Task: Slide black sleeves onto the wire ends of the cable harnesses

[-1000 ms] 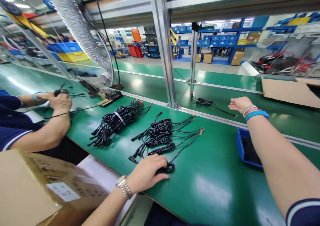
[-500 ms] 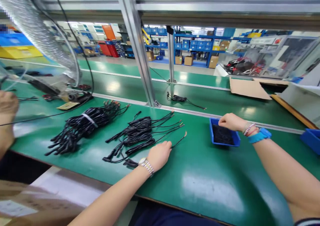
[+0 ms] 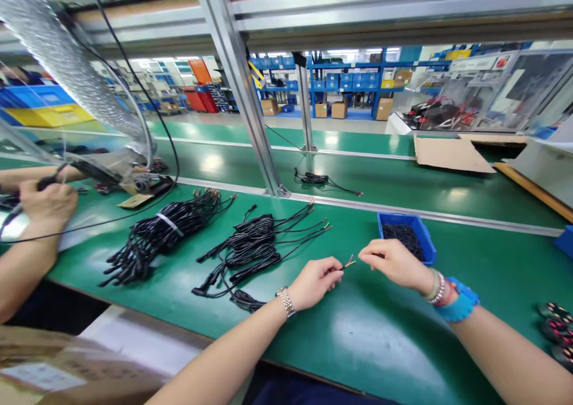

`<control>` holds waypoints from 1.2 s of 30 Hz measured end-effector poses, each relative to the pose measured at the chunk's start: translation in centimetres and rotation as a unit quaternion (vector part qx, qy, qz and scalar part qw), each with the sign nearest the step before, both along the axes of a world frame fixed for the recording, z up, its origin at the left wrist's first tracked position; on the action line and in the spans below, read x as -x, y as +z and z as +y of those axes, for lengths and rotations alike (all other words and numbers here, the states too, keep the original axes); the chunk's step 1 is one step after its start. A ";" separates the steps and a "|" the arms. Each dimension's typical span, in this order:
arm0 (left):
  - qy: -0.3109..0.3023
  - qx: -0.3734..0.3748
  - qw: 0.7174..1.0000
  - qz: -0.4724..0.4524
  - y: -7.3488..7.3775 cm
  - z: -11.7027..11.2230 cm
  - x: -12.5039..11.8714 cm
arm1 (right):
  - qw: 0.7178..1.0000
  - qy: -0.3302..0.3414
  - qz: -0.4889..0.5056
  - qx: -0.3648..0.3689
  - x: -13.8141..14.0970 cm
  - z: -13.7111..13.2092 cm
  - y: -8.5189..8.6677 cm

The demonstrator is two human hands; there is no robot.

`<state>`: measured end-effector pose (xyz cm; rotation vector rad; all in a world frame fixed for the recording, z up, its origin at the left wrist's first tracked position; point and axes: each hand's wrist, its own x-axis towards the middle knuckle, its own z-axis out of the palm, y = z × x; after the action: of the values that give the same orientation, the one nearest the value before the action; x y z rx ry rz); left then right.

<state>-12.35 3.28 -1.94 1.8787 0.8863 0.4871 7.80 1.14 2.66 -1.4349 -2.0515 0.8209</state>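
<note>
My left hand (image 3: 316, 281) pinches the bared end of a black cable (image 3: 244, 299) whose coil lies on the green bench just left of my wrist. Copper-coloured wire tips (image 3: 350, 263) stick out between my two hands. My right hand (image 3: 390, 263) is closed in a pinch close to those tips, holding something too small to make out. Right behind it stands a small blue bin (image 3: 428, 247) filled with small black parts. A loose pile of coiled black cables (image 3: 255, 245) lies to the left.
A banded bundle of black cables (image 3: 161, 232) lies further left. A co-worker's hand (image 3: 47, 205) at the far left holds a tool and wire. An aluminium post (image 3: 244, 88) rises behind the bench; one cable (image 3: 316, 179) lies on the far belt. Dark round parts (image 3: 555, 327) sit at right.
My right hand left the blue bin and came to meet my left hand. My left hand lifted the cable's end off the bench into a pinch. The view shifted slightly.
</note>
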 end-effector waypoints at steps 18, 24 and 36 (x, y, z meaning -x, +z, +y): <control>0.052 0.246 0.949 -0.189 1.8 0.3 -1.0 | 0.966 -0.077 0.247 -0.019 3.4 -0.5 -1.6; 0.090 0.184 0.965 -0.164 0.8 -0.1 -1.4 | 0.974 -0.109 0.184 -0.072 4.2 -0.7 -1.8; 0.173 0.197 0.939 -0.222 0.4 0.8 -0.4 | 0.966 -0.128 -0.217 -0.055 -6.1 4.7 -0.3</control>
<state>-11.93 4.10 -1.52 1.1835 0.9253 0.8412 13.91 5.87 2.35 -1.8932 -2.1062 0.2991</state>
